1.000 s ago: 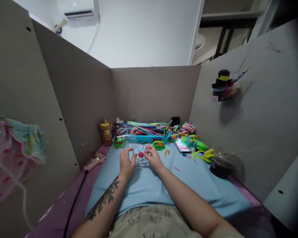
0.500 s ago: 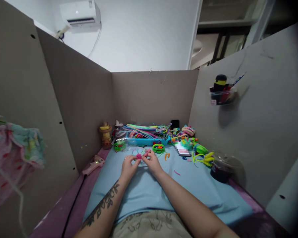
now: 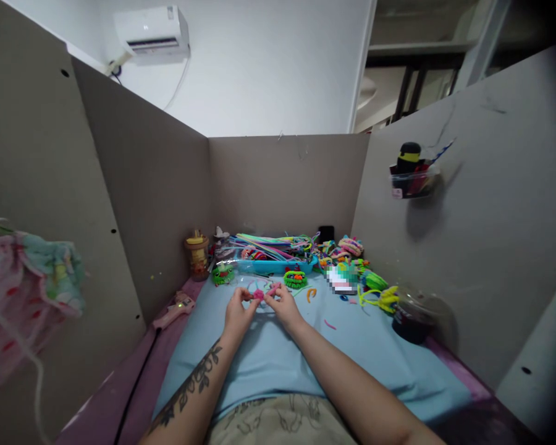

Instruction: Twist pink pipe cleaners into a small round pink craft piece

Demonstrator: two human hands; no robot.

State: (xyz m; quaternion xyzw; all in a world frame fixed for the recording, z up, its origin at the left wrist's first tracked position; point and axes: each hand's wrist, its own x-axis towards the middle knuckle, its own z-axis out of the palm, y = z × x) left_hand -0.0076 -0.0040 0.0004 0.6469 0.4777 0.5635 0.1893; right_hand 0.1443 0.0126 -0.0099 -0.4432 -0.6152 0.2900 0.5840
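Pinched between my two hands is a small pink pipe-cleaner piece (image 3: 258, 295), with a rounded knot at its left and a straighter part at its right. My left hand (image 3: 239, 309) grips the rounded side, fingers closed. The fingers of my right hand (image 3: 285, 307) are closed on the straighter part. Just beyond my right hand lies a green fuzzy ring-shaped piece (image 3: 295, 279) with orange in its middle. An orange bent scrap (image 3: 311, 295) rests to the right of it, and a pink scrap (image 3: 330, 324) lies nearer to me.
Colourful pipe cleaners fill a blue tray (image 3: 269, 267) at the back. A green frog-like piece (image 3: 223, 274) sits left of it. A pink glue gun (image 3: 176, 312) lies at the left. On the right are yellow pipe cleaners (image 3: 388, 299) and a dark round container (image 3: 412, 326).
The view has shifted very slightly. Both hands stay in nearly the same place, still holding the pink pipe-cleaner piece, with small finger movements.
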